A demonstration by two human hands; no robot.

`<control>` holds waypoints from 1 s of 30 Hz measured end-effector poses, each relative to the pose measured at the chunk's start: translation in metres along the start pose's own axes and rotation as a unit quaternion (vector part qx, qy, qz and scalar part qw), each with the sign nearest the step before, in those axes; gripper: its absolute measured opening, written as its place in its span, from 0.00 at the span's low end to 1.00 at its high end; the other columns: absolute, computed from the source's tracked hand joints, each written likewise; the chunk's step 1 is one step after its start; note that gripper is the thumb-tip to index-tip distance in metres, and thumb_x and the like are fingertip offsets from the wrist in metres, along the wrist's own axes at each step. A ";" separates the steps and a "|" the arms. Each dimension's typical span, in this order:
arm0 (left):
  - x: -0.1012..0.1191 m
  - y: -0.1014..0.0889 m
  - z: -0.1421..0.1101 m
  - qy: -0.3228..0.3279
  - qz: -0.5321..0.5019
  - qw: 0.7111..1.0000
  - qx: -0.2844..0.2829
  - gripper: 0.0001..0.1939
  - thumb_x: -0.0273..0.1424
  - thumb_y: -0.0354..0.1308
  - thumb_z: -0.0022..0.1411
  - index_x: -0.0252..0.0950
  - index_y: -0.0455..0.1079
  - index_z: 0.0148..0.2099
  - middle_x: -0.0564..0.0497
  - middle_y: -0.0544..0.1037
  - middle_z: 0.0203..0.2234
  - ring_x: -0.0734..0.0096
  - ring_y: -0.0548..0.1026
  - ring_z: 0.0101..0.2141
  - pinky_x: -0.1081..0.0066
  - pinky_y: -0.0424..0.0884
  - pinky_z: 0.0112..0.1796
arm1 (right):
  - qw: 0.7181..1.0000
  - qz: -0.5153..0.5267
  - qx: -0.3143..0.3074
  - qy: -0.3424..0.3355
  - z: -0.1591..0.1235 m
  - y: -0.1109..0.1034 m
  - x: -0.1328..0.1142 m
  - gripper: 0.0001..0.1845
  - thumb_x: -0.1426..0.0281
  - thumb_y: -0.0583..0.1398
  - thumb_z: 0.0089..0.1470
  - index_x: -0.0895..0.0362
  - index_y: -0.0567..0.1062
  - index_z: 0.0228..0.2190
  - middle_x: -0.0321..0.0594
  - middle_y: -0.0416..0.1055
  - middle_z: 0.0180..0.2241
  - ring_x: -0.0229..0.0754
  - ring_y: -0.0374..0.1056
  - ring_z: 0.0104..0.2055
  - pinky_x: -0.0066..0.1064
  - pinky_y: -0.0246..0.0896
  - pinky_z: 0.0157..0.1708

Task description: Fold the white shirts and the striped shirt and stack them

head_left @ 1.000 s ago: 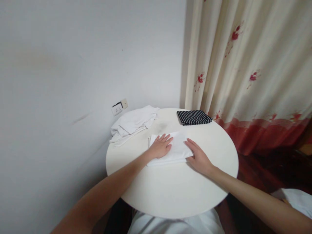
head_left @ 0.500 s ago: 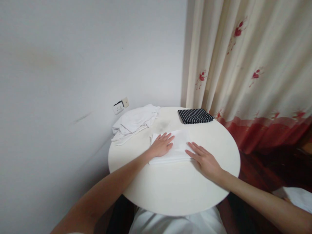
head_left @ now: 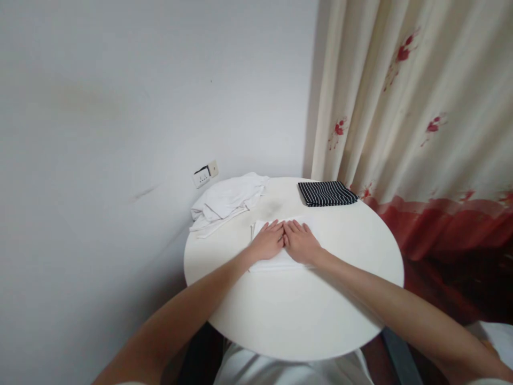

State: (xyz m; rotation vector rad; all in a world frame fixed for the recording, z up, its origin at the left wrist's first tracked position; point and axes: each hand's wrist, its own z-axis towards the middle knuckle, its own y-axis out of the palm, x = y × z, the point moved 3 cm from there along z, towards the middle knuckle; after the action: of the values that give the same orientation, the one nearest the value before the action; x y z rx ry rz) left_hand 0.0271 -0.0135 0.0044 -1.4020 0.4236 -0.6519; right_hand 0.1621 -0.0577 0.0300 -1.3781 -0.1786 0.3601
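Observation:
A folded white cloth (head_left: pixel 280 262) lies flat on the round white table (head_left: pixel 296 315); it looks like a garment, but its exact kind is hidden. My left hand (head_left: pixel 268 240) rests palm down on its left half, fingers stretched out. Beside it, my right hand (head_left: pixel 300 241) lies flat on the cloth too, the fingertips and thumbs of both hands meeting near the middle. Neither hand grips anything. Much of the cloth's upper surface is covered by the hands.
A crumpled white garment (head_left: pixel 228 198) lies at the table's back left, near a wall socket (head_left: pixel 201 177). At the back right is a folded black-and-white striped cloth (head_left: pixel 327 193). A flowered curtain (head_left: pixel 385 123) hangs behind the table's right side.
My right hand has slid left from the cloth's right side to its middle, against my left hand. My left hand stays flat on the cloth. The view has shifted slightly.

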 end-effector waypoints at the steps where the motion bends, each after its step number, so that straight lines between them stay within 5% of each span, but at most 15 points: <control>1: -0.005 0.000 0.000 -0.005 0.001 1.000 0.003 0.27 0.35 0.39 0.74 0.38 0.55 0.71 0.47 0.57 0.69 0.59 0.51 0.69 0.53 0.48 0.67 | 1.000 -0.012 -0.005 0.000 0.000 0.004 0.000 0.31 0.65 0.43 0.68 0.66 0.58 0.66 0.56 0.54 0.68 0.55 0.48 0.70 0.52 0.42 0.66; 10: -0.068 -0.003 0.010 -0.133 -0.051 0.989 -0.042 0.28 0.39 0.32 0.75 0.38 0.50 0.72 0.46 0.54 0.70 0.60 0.50 0.69 0.53 0.49 0.65 | 0.996 -0.065 -0.030 0.051 -0.016 0.000 0.010 0.34 0.61 0.45 0.66 0.68 0.59 0.66 0.58 0.50 0.69 0.56 0.46 0.71 0.52 0.35 0.67; 17: -0.069 -0.005 0.008 -0.131 -0.055 0.989 -0.030 0.27 0.37 0.33 0.75 0.38 0.54 0.71 0.46 0.55 0.70 0.62 0.52 0.69 0.55 0.49 0.65 | 0.998 -0.042 -0.011 0.044 -0.024 0.000 0.026 0.34 0.60 0.44 0.67 0.69 0.60 0.65 0.58 0.51 0.69 0.56 0.45 0.71 0.55 0.41 0.66; 23: -0.070 -0.002 0.010 -0.121 -0.046 0.992 -0.014 0.26 0.35 0.35 0.75 0.38 0.57 0.69 0.44 0.58 0.68 0.60 0.54 0.68 0.53 0.52 0.65 | 0.994 -0.059 0.061 0.064 -0.031 -0.009 0.022 0.32 0.61 0.45 0.68 0.71 0.63 0.63 0.64 0.55 0.66 0.59 0.47 0.70 0.57 0.37 0.67; 26: -0.071 0.000 0.011 -0.116 -0.041 0.992 -0.007 0.26 0.35 0.36 0.74 0.37 0.58 0.69 0.44 0.59 0.68 0.59 0.54 0.68 0.52 0.52 0.65 | 0.996 -0.025 0.085 -0.017 -0.036 -0.013 -0.014 0.32 0.61 0.43 0.69 0.71 0.63 0.63 0.64 0.54 0.66 0.59 0.47 0.71 0.54 0.35 0.68; 30: -0.073 0.003 0.012 -0.113 -0.036 0.993 -0.005 0.26 0.35 0.36 0.74 0.37 0.58 0.69 0.44 0.59 0.68 0.59 0.54 0.68 0.53 0.51 0.65 | 0.978 0.050 0.035 -0.198 -0.053 -0.002 -0.066 0.37 0.50 0.43 0.68 0.60 0.57 0.68 0.57 0.50 0.69 0.58 0.45 0.71 0.56 0.38 0.67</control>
State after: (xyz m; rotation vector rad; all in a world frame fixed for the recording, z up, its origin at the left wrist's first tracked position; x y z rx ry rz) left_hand -0.0206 0.0427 -0.0048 -1.4877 0.1971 -0.5423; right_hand 0.1186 -0.1305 0.0275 -1.2373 -0.4226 0.7191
